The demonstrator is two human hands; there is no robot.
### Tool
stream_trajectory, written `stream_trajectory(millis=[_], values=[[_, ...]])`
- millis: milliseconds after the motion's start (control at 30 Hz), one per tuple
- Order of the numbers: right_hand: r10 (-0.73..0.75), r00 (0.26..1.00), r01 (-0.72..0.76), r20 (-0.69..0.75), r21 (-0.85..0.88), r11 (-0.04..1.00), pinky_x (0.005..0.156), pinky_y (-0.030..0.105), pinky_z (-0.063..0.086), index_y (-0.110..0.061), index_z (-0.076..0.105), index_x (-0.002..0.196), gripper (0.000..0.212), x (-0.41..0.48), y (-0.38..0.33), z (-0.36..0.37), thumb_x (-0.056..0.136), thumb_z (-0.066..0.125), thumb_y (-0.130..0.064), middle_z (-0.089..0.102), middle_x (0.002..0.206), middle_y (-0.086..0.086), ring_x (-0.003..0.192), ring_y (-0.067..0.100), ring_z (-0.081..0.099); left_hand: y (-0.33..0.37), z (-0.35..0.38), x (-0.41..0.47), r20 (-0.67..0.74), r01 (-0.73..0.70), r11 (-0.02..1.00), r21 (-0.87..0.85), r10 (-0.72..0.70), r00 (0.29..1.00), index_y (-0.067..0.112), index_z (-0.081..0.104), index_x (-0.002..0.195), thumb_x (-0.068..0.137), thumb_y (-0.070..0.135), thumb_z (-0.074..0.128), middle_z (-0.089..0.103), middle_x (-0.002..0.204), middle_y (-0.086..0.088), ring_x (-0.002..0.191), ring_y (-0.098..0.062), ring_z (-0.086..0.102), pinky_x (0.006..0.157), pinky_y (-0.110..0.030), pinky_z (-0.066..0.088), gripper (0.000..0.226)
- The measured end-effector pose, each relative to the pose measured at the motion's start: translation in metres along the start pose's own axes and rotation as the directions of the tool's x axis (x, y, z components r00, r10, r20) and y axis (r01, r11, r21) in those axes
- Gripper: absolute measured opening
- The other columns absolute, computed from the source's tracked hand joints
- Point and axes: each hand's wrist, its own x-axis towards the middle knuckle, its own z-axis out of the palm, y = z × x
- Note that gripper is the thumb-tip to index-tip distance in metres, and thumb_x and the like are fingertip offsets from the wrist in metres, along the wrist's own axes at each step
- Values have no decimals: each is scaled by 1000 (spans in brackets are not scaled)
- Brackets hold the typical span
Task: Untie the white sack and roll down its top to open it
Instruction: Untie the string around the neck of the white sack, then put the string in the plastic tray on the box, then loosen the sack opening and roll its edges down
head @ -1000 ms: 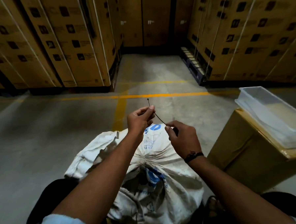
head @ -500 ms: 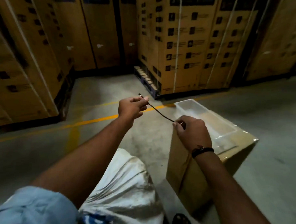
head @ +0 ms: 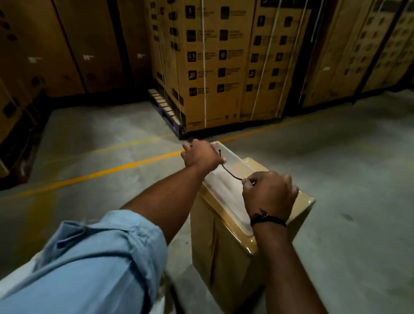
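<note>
Fingers of the right hand pinch one end of a thin black cord, while the left hand pinches the other end between thumb and curled fingers, a short knotted tip standing up above the grip. Between the two hands the cord hangs in a shallow curve, clear of everything else. Both hands are held over a clear plastic tray that sits on top of a tall cardboard box standing on the concrete floor. Little of the white sack can be seen: a pale, creased patch shows at the bottom edge of the view, beneath the left arm and beside the foot of the box; whether its top is open cannot be told. A rolled light-blue sleeve covers the left upper arm, and a black wristband circles the right wrist. A yellow line crosses the floor beyond the hands. Behind it, strapped brown cartons stand stacked on a pallet, with more rows to either side.
</note>
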Motion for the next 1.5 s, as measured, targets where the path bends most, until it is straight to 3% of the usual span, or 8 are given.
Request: stream_trajectory(millis=[233,467,667,900,1100,1233,1333,1500], values=[[88,985,-78,147,-74,994,89,42,37,-20,78,96,25,5,6,17,89,62,-39,70,96,3,104,27,47,5,4,4,15,-130,955,268,131,991,19,63,129,71,66,76,49,139,-11,129,-36,37,102,-47,34,76],[-17,998,17,56,-11,1000,87,41,39,-19,77,97,26,-6,-13,13,90,58,-35,68,97,6,98,27,49,-13,-20,-4,-94,-101,995,5,101,990,28,77,104,82,57,69,64,120,-3,121,-32,45,97,-45,41,37],[-329,938,303,104,212,929,80,37,44,-21,76,86,23,-47,-81,12,86,58,-36,68,91,4,90,26,51,-88,-86,-53,-189,-52,990,-130,27,982,32,71,79,84,48,69,73,96,5,106,-24,59,85,-38,40,18],[-761,566,527,318,570,630,73,31,47,-18,74,73,22,-145,-169,22,83,62,-33,70,72,1,72,22,61,-247,-168,-169,-132,129,964,-233,-162,978,29,65,60,74,51,70,70,69,10,80,-17,71,76,-36,58,27],[-870,124,635,477,635,439,78,38,52,-19,75,88,17,-242,-212,30,81,64,-30,73,88,3,84,25,65,-362,-192,-316,-188,291,955,-63,-298,936,29,77,84,78,48,69,77,83,9,82,-12,71,77,-31,56,21],[-730,-201,627,654,658,417,102,38,42,-20,48,140,76,-313,-216,49,75,79,-43,58,132,7,121,26,53,-405,-189,-380,-159,315,949,-8,-312,937,38,74,82,75,45,68,76,87,17,87,-8,69,83,-32,56,11],[-683,-225,796,695,535,282,101,47,36,-21,15,153,113,-357,-207,64,67,75,-63,47,139,12,124,34,45,-413,-192,-381,-151,272,960,-68,-279,948,36,75,87,79,40,70,76,91,18,92,-6,69,86,-31,55,11],[-782,-48,895,622,374,243,89,45,38,-14,27,147,72,-389,-204,72,86,57,-40,56,124,15,110,36,54,-409,-199,-382,-286,43,979,200,16,958,30,73,92,80,33,65,72,94,10,99,-21,62,86,-36,46,14]])
